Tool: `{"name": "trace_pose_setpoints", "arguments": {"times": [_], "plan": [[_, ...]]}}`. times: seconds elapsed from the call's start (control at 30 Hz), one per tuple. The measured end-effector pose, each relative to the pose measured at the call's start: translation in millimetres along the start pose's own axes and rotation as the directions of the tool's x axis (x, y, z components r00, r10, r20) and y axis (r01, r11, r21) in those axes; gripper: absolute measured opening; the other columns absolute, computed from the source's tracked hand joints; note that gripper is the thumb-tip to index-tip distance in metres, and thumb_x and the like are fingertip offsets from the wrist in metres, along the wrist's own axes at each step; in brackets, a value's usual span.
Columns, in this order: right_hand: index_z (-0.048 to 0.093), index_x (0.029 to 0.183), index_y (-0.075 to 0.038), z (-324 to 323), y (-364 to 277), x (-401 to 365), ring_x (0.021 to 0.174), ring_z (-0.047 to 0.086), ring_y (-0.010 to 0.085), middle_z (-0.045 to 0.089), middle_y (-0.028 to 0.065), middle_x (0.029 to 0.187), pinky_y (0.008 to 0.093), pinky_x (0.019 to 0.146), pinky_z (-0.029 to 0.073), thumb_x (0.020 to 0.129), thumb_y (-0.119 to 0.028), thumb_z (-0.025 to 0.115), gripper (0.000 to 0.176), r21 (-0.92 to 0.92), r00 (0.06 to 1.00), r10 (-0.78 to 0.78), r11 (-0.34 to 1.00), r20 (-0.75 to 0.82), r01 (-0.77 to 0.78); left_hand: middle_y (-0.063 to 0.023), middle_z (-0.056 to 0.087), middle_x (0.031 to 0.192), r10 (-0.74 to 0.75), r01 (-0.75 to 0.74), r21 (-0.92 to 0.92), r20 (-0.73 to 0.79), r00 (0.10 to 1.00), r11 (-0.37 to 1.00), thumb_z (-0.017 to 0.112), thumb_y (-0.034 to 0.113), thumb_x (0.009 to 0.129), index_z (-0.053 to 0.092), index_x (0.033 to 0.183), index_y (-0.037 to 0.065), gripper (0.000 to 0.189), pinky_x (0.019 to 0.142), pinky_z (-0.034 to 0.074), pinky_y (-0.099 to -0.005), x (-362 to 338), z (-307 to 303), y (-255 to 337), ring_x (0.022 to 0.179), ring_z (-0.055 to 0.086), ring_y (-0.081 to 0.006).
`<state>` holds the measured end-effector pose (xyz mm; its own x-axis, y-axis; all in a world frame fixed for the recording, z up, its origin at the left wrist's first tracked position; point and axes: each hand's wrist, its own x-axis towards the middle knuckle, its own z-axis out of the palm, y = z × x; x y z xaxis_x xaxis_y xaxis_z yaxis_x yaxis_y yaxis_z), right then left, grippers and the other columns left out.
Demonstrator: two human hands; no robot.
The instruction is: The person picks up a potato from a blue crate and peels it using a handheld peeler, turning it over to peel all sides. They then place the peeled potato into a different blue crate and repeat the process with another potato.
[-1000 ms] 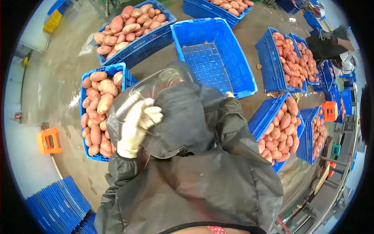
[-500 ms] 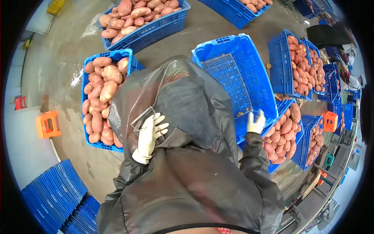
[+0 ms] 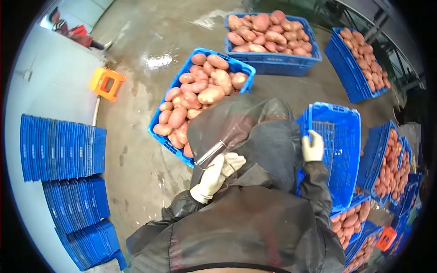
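My left hand (image 3: 214, 176), in a pale glove, is in front of my dark apron. A thin metal wire tool (image 3: 210, 152) lies against its thumb side; the other fingers are stretched out and the exact hold is partly hidden. My right hand (image 3: 313, 147), gloved too, is over the left side of an empty blue crate (image 3: 339, 159), thumb and fingers apart, with nothing visible in it. Whether it touches the crate is unclear. Ahead of my left hand, a blue crate (image 3: 158, 135) full of red potatoes (image 3: 186, 101) stands on the floor, partly covered by my apron.
More potato-filled crates stand ahead (image 3: 273, 62), at the upper right (image 3: 346, 73) and along the right (image 3: 371, 159). Stacked blue crates (image 3: 63, 148) line the left wall near an orange stool (image 3: 107, 83). A person (image 3: 75, 34) sits at the upper left.
The view has turned left, so the crates appear farther right and the seated person has come into view. My right hand is now at the empty crate's left side instead of its near end.
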<state>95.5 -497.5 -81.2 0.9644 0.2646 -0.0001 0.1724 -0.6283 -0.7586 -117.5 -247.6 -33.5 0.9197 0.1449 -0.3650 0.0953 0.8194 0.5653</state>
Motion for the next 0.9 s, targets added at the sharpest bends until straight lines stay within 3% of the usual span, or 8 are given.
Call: {"name": "trace_pose_setpoints", "arguments": {"times": [0.17, 0.27, 0.37, 0.4, 0.43, 0.5, 0.6, 0.9], "plan": [[0.052, 0.105, 0.0, -11.7, -157.7, -27.5, 0.083, 0.057, 0.0152, 0.058, 0.0077, 0.089, 0.029, 0.079, 0.046, 0.089, -0.018, 0.054, 0.024, 0.701, 0.826, -0.359, 0.71, 0.435, -0.061, -0.0219, 0.045, 0.129, 0.422, -0.53, 0.415, 0.327, 0.845, 0.74, 0.023, 0.038, 0.098, 0.041, 0.124, -0.007, 0.055, 0.106, 0.029, -0.0379, 63.5, 102.0, 50.2, 0.122, 0.043, -0.0294], [0.052, 0.095, -0.001, 8.3, -156.3, -17.0, 0.057, 0.052, 0.01, 0.059, 0.0075, 0.076, 0.022, 0.051, 0.042, 0.093, -0.032, 0.048, 0.031, 0.839, 0.955, -0.259, 0.543, 0.142, 0.023, -0.0089, 0.055, 0.117, 0.543, -0.601, 0.343, 0.257, 0.799, 0.722, 0.033, 0.027, 0.098, 0.041, 0.13, 0.001, 0.042, 0.079, 0.046, -0.0275, 86.5, 144.5, 40.3, 0.092, 0.054, -0.0111], [0.052, 0.08, -0.003, -7.1, -143.9, -8.0, 0.036, 0.035, 0.0053, 0.05, 0.0025, 0.057, 0.019, 0.033, 0.026, 0.096, -0.029, 0.041, 0.032, 0.826, 0.968, 0.221, 0.52, 0.117, -0.218, -0.0058, 0.056, 0.11, 0.171, -0.415, 0.583, 0.427, 0.888, 0.698, 0.045, 0.019, 0.094, 0.046, 0.125, -0.001, 0.037, 0.082, 0.044, -0.0281, 80.1, 167.8, 68.1, 0.094, 0.053, -0.0106], [0.054, 0.082, -0.002, -27.0, -138.8, -2.7, 0.037, 0.036, 0.005, 0.048, 0.0012, 0.056, 0.018, 0.035, 0.028, 0.096, -0.026, 0.041, 0.031, 0.286, 0.941, -0.266, 0.903, -0.211, 0.319, -0.0051, 0.056, 0.111, 0.254, -0.601, 0.61, 0.561, 0.788, 0.516, 0.052, 0.017, 0.09, 0.048, 0.124, -0.001, 0.039, 0.083, 0.044, -0.0285, 106.9, 145.2, 43.7, 0.097, 0.051, -0.011], [0.058, 0.086, -0.001, -45.2, -127.0, -10.1, 0.04, 0.038, 0.0045, 0.046, -0.0007, 0.057, 0.0173, 0.038, 0.03, 0.096, -0.023, 0.043, 0.029, 0.715, 0.98, 0.193, 0.691, -0.048, -0.102, -0.0065, 0.058, 0.108, 0.143, -0.492, 0.577, 0.544, 0.827, 0.651, 0.06, 0.013, 0.083, 0.052, 0.118, 0.0, 0.038, 0.081, 0.045, -0.029, 110.3, 139.8, 56.2, 0.095, 0.054, -0.0146], [0.061, 0.104, 0.001, -82.2, -80.6, -15.8, 0.045, 0.042, 0.0051, 0.05, -0.0004, 0.061, 0.0166, 0.04, 0.032, 0.093, -0.024, 0.05, 0.029, 0.574, 0.947, 0.255, 0.813, -0.196, -0.101, -0.0126, 0.055, 0.088, 0.47, -0.616, 0.739, 0.661, 0.585, -0.272, 0.062, 0.006, 0.071, 0.056, 0.096, 0.0, 0.026, 0.076, 0.045, -0.0346, 158.6, 69.7, 66.1, 0.083, 0.055, -0.0269], [0.06, 0.108, 0.002, -125.3, -51.5, -36.7, 0.05, 0.046, 0.0055, 0.053, 0.0008, 0.066, 0.0175, 0.045, 0.034, 0.09, -0.021, 0.055, 0.03, 0.447, 0.939, 0.216, 0.891, -0.267, -0.078, -0.0188, 0.056, 0.109, 0.504, -0.019, 0.802, 0.393, 0.769, -0.597, 0.057, 0.003, 0.066, 0.054, 0.11, 0.001, 0.044, 0.088, 0.041, -0.041, 218.6, -62.2, 82.9, 0.102, 0.051, -0.0373], [0.06, 0.095, 0.001, -109.0, -78.0, 1.1, 0.086, 0.059, 0.0229, 0.062, 0.0125, 0.091, 0.0289, 0.07, 0.047, 0.09, -0.027, 0.051, 0.029, 0.394, 0.695, -0.078, 0.775, -0.715, 0.493, -0.0214, 0.052, 0.112, 0.176, 0.055, 0.773, 0.074, 0.982, -0.632, 0.073, 0.027, 0.059, 0.042, 0.125, 0.007, 0.075, 0.088, 0.041, -0.0418, 245.4, -109.6, 122.4, 0.105, 0.049, -0.0368]]}}
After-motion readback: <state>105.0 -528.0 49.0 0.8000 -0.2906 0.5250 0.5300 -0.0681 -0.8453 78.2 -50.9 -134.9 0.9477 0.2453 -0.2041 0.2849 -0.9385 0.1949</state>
